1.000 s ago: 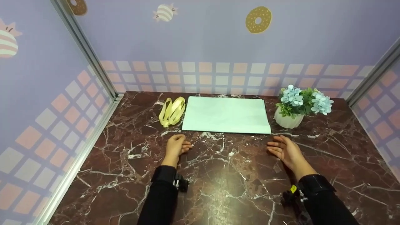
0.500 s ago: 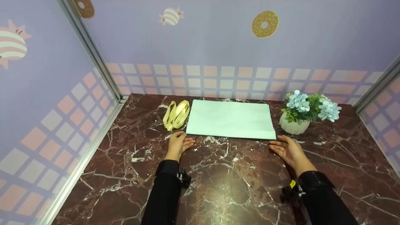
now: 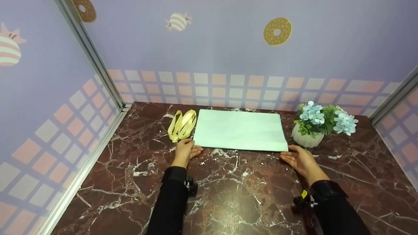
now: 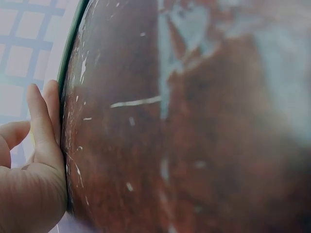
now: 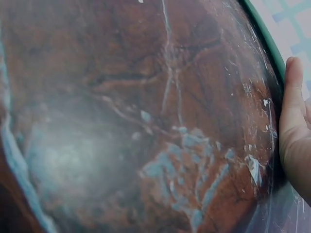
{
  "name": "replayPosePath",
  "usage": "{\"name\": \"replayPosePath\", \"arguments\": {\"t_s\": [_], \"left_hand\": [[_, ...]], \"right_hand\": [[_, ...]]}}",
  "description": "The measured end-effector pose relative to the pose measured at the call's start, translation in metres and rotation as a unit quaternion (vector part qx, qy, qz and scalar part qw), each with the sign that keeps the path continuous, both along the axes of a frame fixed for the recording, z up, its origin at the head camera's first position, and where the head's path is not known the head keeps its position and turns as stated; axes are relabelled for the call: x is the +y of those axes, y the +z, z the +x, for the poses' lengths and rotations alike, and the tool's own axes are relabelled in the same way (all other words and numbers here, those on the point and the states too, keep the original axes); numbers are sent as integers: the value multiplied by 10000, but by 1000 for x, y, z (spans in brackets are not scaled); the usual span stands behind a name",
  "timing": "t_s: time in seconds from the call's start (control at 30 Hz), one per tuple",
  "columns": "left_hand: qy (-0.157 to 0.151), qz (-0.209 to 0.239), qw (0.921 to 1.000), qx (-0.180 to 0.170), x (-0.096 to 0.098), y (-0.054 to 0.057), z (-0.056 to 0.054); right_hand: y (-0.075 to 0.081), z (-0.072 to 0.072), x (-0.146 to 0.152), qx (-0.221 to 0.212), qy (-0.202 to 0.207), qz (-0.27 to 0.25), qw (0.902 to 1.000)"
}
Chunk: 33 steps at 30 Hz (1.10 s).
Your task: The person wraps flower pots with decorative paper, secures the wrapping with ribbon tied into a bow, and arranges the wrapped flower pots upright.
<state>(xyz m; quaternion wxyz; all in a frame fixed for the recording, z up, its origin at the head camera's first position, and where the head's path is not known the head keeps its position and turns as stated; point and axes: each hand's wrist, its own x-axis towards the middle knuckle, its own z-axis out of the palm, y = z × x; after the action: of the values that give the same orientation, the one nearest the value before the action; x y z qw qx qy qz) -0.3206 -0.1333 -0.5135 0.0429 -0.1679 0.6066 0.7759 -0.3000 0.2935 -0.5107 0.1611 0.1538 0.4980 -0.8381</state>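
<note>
A flat, pale green rectangle (image 3: 241, 130), like a stack of folded paper, lies on the marbled table. At its near left corner is my left hand (image 3: 184, 154), fingertips right at the edge. The left wrist view shows that hand's thumb (image 4: 17, 133) apart from its straight fingers (image 4: 41, 116). My right hand (image 3: 302, 161) has its fingertips at the near right corner, thumb uppermost and fingers extended along the front edge. In the right wrist view the green edge (image 5: 265, 34) runs up to the extended fingers (image 5: 293, 80). A looped yellow ribbon (image 3: 183, 125) lies just beyond my left hand.
A white ribbed pot (image 3: 307, 137) with blue artificial flowers (image 3: 345, 122) stands right of the green rectangle, just beyond my right hand. Patterned walls (image 3: 228, 49) close off the back and both sides of the dark red marbled table (image 3: 235, 189).
Both hands have moved forward to the near corners of the pale green rectangle, which were beyond the fingertips a second ago. The head view has shifted slightly. Ribbon and flowerpot stay in place.
</note>
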Motion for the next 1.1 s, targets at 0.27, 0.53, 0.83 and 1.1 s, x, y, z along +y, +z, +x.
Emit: {"name": "replayPosePath", "arguments": {"t_s": [0.27, 0.53, 0.83, 1.1], "left_hand": [[-185, 59, 9998, -109, -3, -2, -6], [-97, 247, 9993, -265, -1, 0, -6], [-13, 410, 9983, -405, 0, 2, -10], [-25, 707, 9957, -597, -4, 3, -7]], "right_hand": [[1, -3, 1, 32, -23, 46, 10000], [4, -5, -3, -319, -151, 82, 9993], [10, -8, -10, -577, -454, 437, 9963], [9, -10, -13, -791, -516, 435, 9946]]}}
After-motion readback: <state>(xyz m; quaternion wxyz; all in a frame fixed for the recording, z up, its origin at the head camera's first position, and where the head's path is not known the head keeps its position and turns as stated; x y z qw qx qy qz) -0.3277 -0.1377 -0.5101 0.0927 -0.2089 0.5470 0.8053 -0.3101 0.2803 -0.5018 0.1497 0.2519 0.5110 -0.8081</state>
